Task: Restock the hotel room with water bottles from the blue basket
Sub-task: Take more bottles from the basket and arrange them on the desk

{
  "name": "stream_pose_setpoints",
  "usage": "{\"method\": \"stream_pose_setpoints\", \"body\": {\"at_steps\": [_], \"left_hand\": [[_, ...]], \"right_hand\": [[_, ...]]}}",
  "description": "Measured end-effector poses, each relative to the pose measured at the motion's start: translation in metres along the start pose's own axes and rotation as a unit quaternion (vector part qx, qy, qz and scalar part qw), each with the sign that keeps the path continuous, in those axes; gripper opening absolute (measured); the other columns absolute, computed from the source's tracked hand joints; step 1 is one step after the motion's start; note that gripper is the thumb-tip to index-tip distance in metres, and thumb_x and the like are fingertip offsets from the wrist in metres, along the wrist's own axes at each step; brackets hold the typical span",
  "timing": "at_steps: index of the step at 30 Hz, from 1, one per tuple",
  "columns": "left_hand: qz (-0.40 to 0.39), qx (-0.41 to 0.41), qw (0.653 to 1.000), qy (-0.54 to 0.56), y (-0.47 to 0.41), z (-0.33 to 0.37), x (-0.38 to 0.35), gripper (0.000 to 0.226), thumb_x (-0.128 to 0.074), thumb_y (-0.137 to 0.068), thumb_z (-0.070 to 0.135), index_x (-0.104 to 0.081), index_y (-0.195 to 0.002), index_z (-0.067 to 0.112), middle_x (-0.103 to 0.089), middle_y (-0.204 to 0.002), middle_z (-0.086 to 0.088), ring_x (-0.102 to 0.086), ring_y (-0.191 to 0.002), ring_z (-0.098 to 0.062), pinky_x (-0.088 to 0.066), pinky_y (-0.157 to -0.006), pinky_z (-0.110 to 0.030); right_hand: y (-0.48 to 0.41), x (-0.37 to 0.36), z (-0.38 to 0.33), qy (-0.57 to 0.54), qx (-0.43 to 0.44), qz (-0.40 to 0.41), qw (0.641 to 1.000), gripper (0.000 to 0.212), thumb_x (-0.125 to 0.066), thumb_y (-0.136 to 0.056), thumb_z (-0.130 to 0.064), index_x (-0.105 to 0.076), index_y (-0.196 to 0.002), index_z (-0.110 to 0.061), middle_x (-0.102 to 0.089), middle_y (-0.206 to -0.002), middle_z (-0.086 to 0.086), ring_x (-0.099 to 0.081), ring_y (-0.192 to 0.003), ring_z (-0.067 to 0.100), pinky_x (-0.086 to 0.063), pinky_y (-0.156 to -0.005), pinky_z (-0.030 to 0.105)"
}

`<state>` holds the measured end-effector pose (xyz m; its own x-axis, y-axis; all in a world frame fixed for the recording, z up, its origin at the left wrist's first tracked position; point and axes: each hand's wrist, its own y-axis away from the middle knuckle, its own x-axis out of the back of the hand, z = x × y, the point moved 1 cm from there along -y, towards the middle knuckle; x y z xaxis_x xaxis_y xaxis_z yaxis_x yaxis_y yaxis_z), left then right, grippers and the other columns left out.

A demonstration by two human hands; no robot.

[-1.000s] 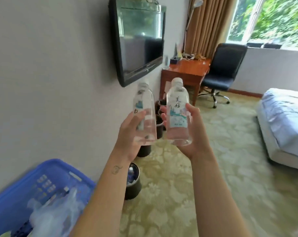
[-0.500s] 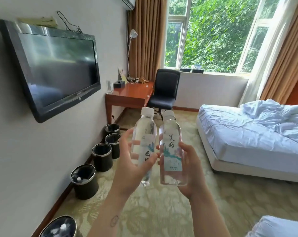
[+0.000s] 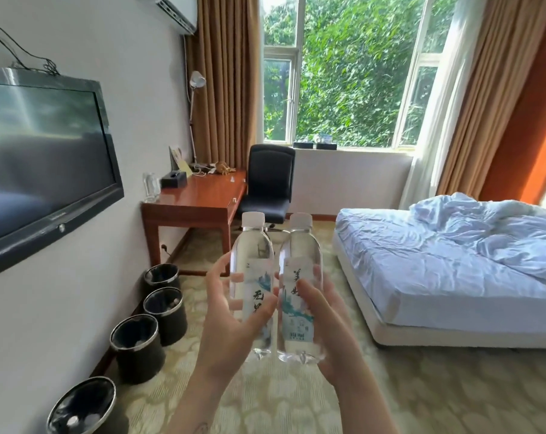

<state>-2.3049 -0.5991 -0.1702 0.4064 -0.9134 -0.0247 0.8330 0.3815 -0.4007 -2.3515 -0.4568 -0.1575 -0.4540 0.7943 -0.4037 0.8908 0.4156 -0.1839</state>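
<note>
The left water bottle and right water bottle are clear, with white caps and teal-printed labels. The tabletop is reddish-brown, the office chair black, the carpet beige floral.

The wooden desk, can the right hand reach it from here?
Probably not: the desk stands well beyond the right hand, which grips a water bottle. Open carpet lies between.

TV on left wall. Four black bins in row on floor below. Wooden desk in corner, black chair beside. Unmade bed at right. Far wall: window, brown curtains.
</note>
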Motion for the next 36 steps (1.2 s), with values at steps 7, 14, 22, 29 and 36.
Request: {"method": "stream_pose_setpoints", "body": {"at_steps": [7,14,22,29,36], "left_hand": [[-0.014,-0.013,1.0,0.009,-0.109,-0.033,-0.016,0.083,-0.076,-0.057,0.067,-0.031,-0.126,0.062,-0.054,-0.127,0.01,-0.067,-0.101,-0.005,-0.059,-0.068,-0.029],[-0.002,-0.015,1.0,0.007,-0.19,-0.075,-0.044,0.091,-0.081,-0.058,0.063,-0.03,-0.133,0.055,-0.056,-0.127,0.008,-0.068,-0.104,-0.013,-0.061,-0.074,-0.04],[0.029,-0.004,0.999,0.022,-0.3,-0.126,-0.115,0.085,-0.082,-0.06,0.058,-0.036,-0.131,0.053,-0.059,-0.125,0.007,-0.069,-0.1,-0.011,-0.06,-0.074,-0.039],[0.066,0.004,0.998,0.009,-0.403,-0.158,-0.179,0.084,-0.083,-0.065,0.046,-0.036,-0.135,0.041,-0.06,-0.124,-0.001,-0.07,-0.1,-0.014,-0.06,-0.074,-0.041],[0.091,-0.01,0.996,0.005,-0.48,-0.205,-0.207,0.068,-0.08,-0.079,0.024,-0.037,-0.132,0.03,-0.057,-0.124,-0.006,-0.068,-0.101,-0.007,-0.058,-0.071,-0.025]], "right_hand": [[-0.116,0.018,0.002,0.007,0.02,0.015,1.0,0.054,-0.079,-0.072,-0.04,-0.062,-0.121,-0.026,-0.067,-0.118,0.018,-0.067,-0.105,0.039,-0.054,-0.086,0.056],[-0.207,0.06,0.019,0.025,0.008,0.014,1.0,0.05,-0.078,-0.072,-0.044,-0.067,-0.117,-0.025,-0.071,-0.111,0.014,-0.07,-0.1,0.034,-0.057,-0.075,0.04],[-0.335,0.135,0.007,0.053,-0.008,0.004,0.999,0.047,-0.077,-0.071,-0.049,-0.071,-0.111,-0.025,-0.073,-0.107,0.012,-0.071,-0.098,0.032,-0.057,-0.075,0.04],[-0.45,0.194,-0.017,0.045,-0.046,0.008,0.998,0.04,-0.072,-0.081,-0.043,-0.072,-0.109,-0.015,-0.073,-0.105,0.014,-0.071,-0.096,0.033,-0.058,-0.079,0.044],[-0.542,0.231,0.0,0.043,-0.07,0.001,0.997,0.044,-0.07,-0.084,-0.041,-0.068,-0.113,-0.008,-0.072,-0.108,0.015,-0.07,-0.099,0.033,-0.056,-0.087,0.049]]}}
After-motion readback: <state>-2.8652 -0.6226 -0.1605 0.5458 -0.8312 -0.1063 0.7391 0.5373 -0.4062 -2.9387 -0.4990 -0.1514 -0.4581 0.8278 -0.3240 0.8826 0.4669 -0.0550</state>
